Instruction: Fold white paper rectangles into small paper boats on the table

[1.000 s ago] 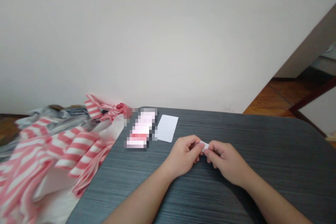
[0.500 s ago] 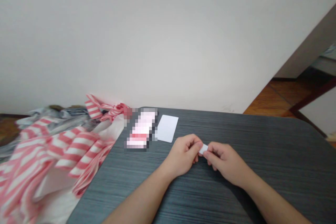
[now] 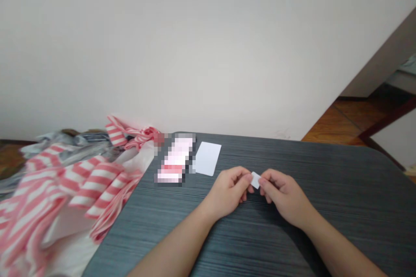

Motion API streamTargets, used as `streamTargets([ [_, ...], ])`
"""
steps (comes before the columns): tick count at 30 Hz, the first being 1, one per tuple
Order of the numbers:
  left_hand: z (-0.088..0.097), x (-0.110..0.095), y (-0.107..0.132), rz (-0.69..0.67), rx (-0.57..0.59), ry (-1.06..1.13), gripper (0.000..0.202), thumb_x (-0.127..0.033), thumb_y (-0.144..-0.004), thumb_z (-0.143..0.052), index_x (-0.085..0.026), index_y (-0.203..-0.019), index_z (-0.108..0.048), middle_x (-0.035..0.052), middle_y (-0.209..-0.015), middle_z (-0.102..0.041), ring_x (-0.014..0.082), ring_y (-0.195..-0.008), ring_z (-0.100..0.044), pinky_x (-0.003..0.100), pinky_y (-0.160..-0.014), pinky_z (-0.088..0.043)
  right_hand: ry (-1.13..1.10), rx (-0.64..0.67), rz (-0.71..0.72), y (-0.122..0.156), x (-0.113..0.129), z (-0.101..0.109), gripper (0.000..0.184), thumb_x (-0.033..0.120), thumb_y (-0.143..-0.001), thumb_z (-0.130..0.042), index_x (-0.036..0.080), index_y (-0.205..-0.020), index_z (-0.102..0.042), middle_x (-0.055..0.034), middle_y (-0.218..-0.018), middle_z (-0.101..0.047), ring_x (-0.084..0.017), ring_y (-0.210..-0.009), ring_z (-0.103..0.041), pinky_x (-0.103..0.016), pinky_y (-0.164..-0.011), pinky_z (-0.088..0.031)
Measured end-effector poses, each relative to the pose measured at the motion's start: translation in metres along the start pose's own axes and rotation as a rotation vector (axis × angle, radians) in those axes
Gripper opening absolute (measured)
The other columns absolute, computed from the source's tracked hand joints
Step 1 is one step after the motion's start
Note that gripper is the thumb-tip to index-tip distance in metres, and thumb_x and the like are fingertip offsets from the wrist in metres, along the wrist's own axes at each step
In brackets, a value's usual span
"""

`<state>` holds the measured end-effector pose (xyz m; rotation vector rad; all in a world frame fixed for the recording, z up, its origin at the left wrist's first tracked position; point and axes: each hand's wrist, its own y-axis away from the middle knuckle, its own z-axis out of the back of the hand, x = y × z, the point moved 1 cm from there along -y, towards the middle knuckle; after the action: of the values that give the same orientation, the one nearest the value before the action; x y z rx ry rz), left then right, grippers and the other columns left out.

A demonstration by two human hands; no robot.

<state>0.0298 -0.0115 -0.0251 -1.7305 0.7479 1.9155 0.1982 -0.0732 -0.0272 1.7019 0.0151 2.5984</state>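
Observation:
Between my two hands is a small white piece [image 3: 255, 180], flat and roughly square, perhaps folded paper; its exact kind does not show. My left hand [image 3: 231, 191] pinches its left edge between thumb and fingers. On the opposite edge, the thumb and fingers of my right hand [image 3: 283, 195] are closed. The fingertips cover part of the piece. Both hands are held just over the dark wood-grain table [image 3: 325, 173]. Beyond my left hand, a white rectangular sheet or card [image 3: 208, 159] lies flat on the tabletop.
Left of the white sheet lies a pixelated phone-like object [image 3: 175, 160]. Red-and-white striped cloth [image 3: 97, 181] and grey clothes [image 3: 91, 145] are heaped beside the table's left edge. A pale wall [image 3: 208, 52] rises behind the table, with wooden floor [image 3: 344, 117] at the right.
My right hand has shifted slightly up and right, and more of the small white piece shows, now tilted differently. My left hand has barely moved. The sheet and phone-like object are unchanged.

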Motion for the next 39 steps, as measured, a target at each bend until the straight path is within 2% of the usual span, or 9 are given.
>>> streamTargets([
  [9,0.0004,0.0013,0.0013,-0.004,-0.008,-0.083,0.034,-0.042,-0.092,-0.049,-0.016,-0.073,-0.057,-0.0001,-0.064,-0.06,0.0092,-0.051,-0.052,0.02,-0.05,-0.038,0.034,0.023,0.036,-0.0011,-0.0012,-0.0008,0.027,0.032,-0.093,-0.05,0.019,-0.07,-0.056,0.0037,-0.055,-0.053,-0.012,-0.051,-0.048,-0.024,-0.053,-0.038],
  [15,0.0003,-0.0042,0.0023,-0.026,0.016,-0.179,0.032,-0.037,-0.091,-0.049,-0.016,-0.069,-0.06,-0.0001,-0.06,-0.06,0.0103,-0.053,-0.052,0.02,-0.052,-0.038,0.057,-0.017,0.085,-0.0027,0.0025,-0.0006,0.021,0.033,-0.092,-0.053,0.019,-0.08,-0.062,0.0016,-0.063,-0.058,-0.013,-0.055,-0.051,-0.024,-0.055,-0.04],
  [30,-0.0011,-0.0004,0.0017,-0.092,0.002,-0.215,0.028,-0.038,-0.094,-0.047,-0.017,-0.081,-0.059,0.0009,-0.07,-0.062,0.0101,-0.057,-0.052,0.021,-0.054,-0.037,0.131,-0.039,0.119,-0.002,0.0066,0.0016,0.023,0.028,-0.092,-0.053,0.02,-0.071,-0.059,0.0022,-0.062,-0.058,-0.014,-0.058,-0.052,-0.024,-0.057,-0.039],
  [39,-0.0011,-0.0027,0.0029,-0.076,-0.003,-0.272,0.029,-0.036,-0.095,-0.046,-0.017,-0.076,-0.057,-0.002,-0.06,-0.057,0.0096,-0.054,-0.051,0.02,-0.053,-0.036,0.141,-0.019,0.156,-0.0025,0.0054,-0.0008,0.019,0.026,-0.092,-0.053,0.019,-0.076,-0.063,0.0001,-0.069,-0.062,-0.015,-0.066,-0.057,-0.026,-0.064,-0.043],
])
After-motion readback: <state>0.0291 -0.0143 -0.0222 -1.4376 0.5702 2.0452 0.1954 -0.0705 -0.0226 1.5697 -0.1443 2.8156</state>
